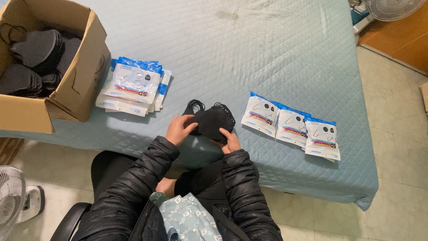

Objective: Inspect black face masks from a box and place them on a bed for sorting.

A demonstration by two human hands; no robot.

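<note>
left hand (pixel 179 128), right hand (pixel 231 142), gripping black masks (pixel 210 120)

Both my hands are on a small stack of black face masks (pixel 210 121) mid-frame, left hand (pixel 179 128) gripping its left edge, right hand (pixel 230 140) under its lower right. Cardboard box (pixel 76 89) of more masks upper left, white-and-blue packets (pixel 133 85) beside it, three packets (pixel 292 126) to the right on the light blue quilt (pixel 267 53).

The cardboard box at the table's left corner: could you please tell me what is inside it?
The cardboard box holds stacks of black face masks, with ear loops showing near its back wall. Its near wall hides the lower layers and the bottom.
</note>
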